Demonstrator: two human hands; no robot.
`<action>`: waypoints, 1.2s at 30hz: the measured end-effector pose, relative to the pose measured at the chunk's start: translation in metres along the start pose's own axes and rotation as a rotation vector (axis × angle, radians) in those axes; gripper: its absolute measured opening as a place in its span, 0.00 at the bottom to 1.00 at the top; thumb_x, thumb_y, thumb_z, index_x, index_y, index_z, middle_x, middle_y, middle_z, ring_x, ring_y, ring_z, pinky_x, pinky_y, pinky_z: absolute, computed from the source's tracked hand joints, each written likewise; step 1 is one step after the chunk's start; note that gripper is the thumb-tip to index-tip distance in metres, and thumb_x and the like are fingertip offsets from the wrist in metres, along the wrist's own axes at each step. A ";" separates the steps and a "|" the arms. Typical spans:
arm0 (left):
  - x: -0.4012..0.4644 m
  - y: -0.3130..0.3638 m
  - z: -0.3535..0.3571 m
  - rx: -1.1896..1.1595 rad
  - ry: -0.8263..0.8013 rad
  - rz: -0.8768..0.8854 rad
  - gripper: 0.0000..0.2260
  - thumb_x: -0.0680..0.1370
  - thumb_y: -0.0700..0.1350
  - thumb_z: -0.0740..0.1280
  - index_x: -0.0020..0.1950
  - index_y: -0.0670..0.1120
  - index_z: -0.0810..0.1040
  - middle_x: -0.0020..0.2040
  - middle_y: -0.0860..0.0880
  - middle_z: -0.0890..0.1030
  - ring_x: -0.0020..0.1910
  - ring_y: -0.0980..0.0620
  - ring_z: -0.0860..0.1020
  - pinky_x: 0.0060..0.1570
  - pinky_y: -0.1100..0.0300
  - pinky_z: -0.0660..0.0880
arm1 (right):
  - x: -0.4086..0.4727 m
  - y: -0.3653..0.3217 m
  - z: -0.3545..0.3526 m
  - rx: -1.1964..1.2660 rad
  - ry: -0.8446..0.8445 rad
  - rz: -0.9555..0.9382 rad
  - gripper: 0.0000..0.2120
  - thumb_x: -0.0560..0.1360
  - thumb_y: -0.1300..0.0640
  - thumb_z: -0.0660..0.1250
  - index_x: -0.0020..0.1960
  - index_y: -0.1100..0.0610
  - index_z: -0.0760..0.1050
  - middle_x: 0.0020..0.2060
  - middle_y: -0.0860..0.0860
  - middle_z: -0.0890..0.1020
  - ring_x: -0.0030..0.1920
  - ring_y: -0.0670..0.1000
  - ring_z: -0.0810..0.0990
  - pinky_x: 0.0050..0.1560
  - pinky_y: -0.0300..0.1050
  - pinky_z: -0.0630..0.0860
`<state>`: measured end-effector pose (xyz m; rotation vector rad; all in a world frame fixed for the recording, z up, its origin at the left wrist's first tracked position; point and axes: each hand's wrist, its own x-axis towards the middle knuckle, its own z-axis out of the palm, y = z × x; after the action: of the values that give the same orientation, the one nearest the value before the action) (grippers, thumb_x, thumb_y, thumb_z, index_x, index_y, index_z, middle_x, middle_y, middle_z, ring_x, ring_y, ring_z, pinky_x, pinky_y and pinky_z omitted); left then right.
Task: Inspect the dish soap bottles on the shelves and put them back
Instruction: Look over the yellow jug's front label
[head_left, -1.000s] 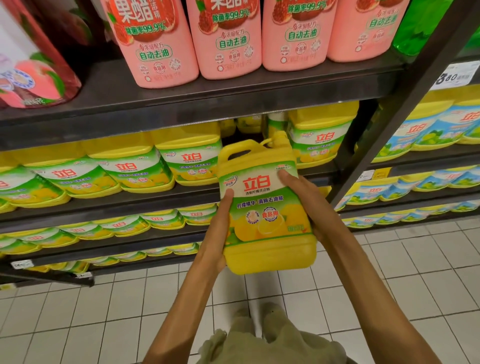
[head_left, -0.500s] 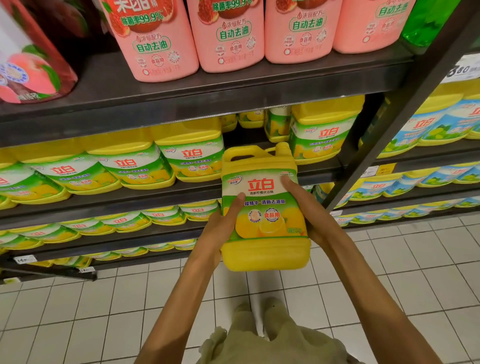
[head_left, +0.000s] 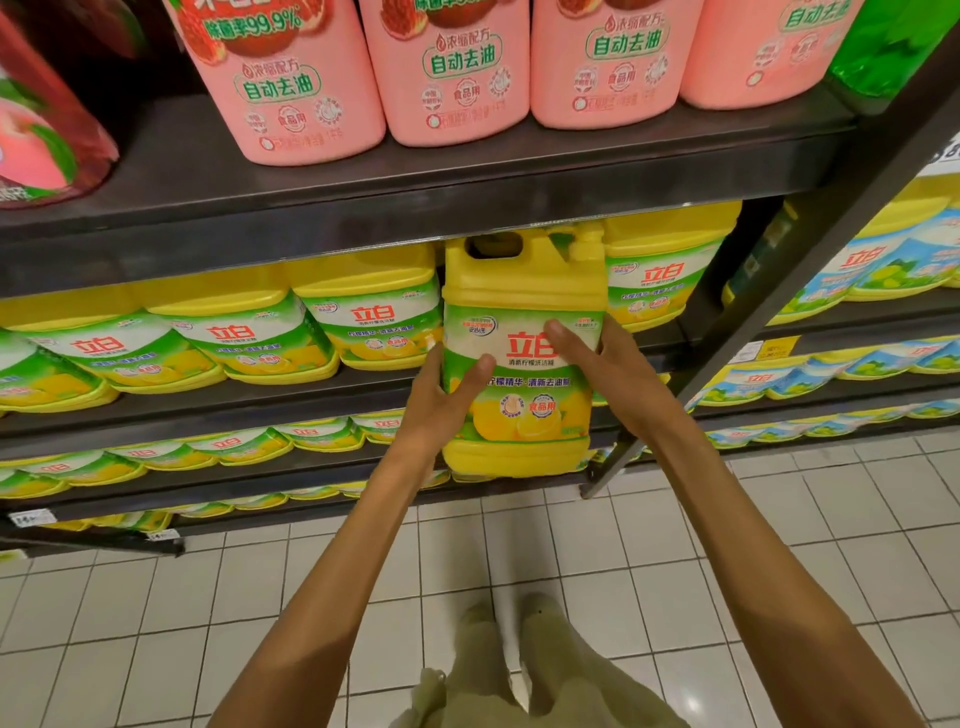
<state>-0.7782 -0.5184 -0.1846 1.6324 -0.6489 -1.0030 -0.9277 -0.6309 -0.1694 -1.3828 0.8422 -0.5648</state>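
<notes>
Since a second ago the yellow bottle (head_left: 522, 364) has gone up and in toward the shelf, so its handle and cap now sit right under the edge of the upper shelf (head_left: 415, 202), in the gap between the other yellow bottles (head_left: 374, 317) of the same brand. It's upright, label facing me, big red characters on white with lemons below. Both my hands are on it: left hand (head_left: 441, 405) wraps the left side with the thumb across the front of the label, right hand (head_left: 608, 374) grips the right side with the thumb lying over the red logo. So both are grasping the bottle, nothing let go. Its base looks like it hangs in front of the shelf edge rather than resting on it, though I honestly can't tell for sure from this angle. Up top there's a row of pink bottles (head_left: 457, 67), and off to the right past the dark upright there are blue-label bottles (head_left: 893, 265). White tiled floor (head_left: 156, 623) below, my legs at the bottom.
</notes>
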 end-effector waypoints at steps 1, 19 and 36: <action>0.005 0.001 -0.002 0.011 -0.010 0.022 0.19 0.77 0.50 0.67 0.67 0.52 0.70 0.56 0.57 0.79 0.55 0.61 0.78 0.48 0.70 0.75 | 0.005 -0.002 -0.001 -0.012 -0.005 -0.013 0.17 0.79 0.56 0.65 0.67 0.55 0.70 0.57 0.49 0.82 0.54 0.44 0.83 0.51 0.40 0.81; 0.064 -0.001 -0.002 0.101 0.050 0.172 0.26 0.72 0.35 0.72 0.69 0.38 0.69 0.64 0.41 0.77 0.64 0.47 0.75 0.64 0.49 0.73 | 0.057 0.009 -0.009 -0.126 0.188 -0.175 0.23 0.71 0.65 0.73 0.64 0.63 0.73 0.54 0.52 0.81 0.51 0.39 0.81 0.50 0.35 0.79; 0.072 -0.016 0.015 0.382 0.322 0.272 0.18 0.73 0.46 0.73 0.60 0.40 0.79 0.56 0.45 0.83 0.54 0.51 0.81 0.54 0.59 0.78 | 0.060 0.025 0.006 -0.208 0.327 -0.257 0.33 0.71 0.59 0.75 0.72 0.62 0.66 0.64 0.55 0.75 0.65 0.55 0.74 0.62 0.58 0.75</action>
<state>-0.7562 -0.5797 -0.2221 1.9198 -0.8484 -0.4206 -0.8900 -0.6711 -0.2051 -1.6277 1.0130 -0.9414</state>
